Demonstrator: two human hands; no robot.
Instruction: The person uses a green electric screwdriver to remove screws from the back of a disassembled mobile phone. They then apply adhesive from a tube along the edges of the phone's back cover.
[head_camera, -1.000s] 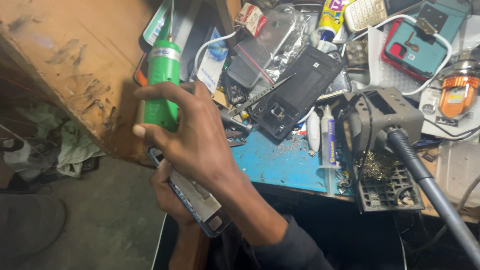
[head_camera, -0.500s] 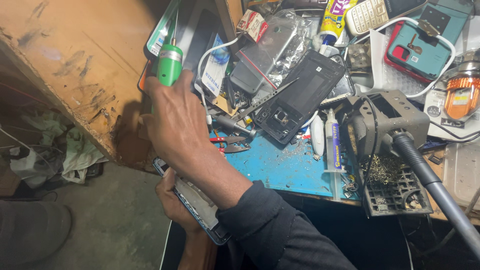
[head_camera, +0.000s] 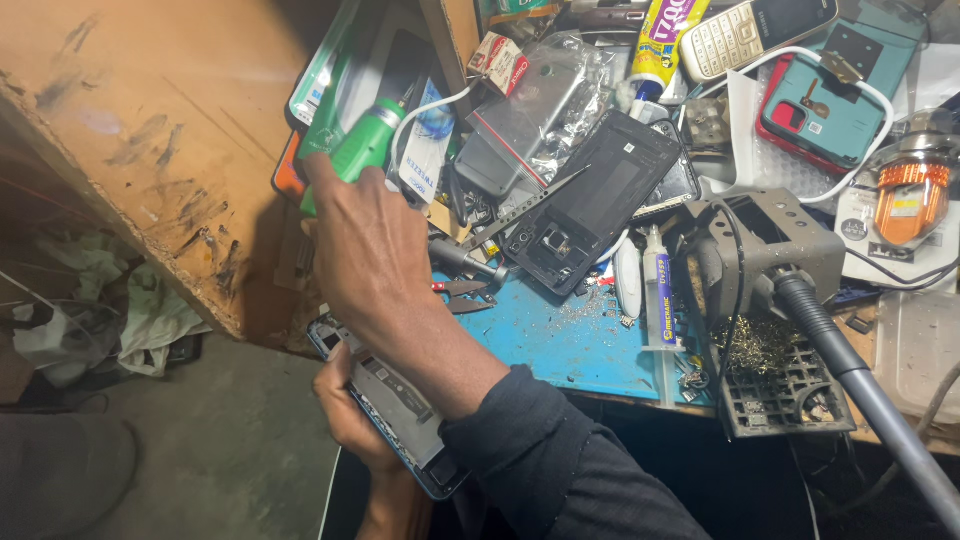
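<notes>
My right hand (head_camera: 365, 250) is wrapped around a green plastic bottle (head_camera: 365, 145), which tilts with its cap toward the back left of the workbench, against flat packets. Below the bench edge, my left hand (head_camera: 345, 425) grips an opened phone (head_camera: 400, 410) with a blue frame, its inside facing up. My dark-sleeved right forearm crosses over that phone and hides its middle. The two hands are apart, one above the other.
A blue work mat (head_camera: 560, 335) carries metal scraps, red-handled cutters (head_camera: 460, 295) and a syringe (head_camera: 657, 290). Behind lie a black phone housing (head_camera: 595, 200), a keypad phone (head_camera: 760, 30) and a teal case (head_camera: 840, 90). A grey hot-air holder (head_camera: 775, 245) stands right; a wooden board (head_camera: 130, 130) left.
My right hand has carried the green bottle up and away toward the back left of the bench, tilting it over. The left hand has kept the opened phone in nearly the same place.
</notes>
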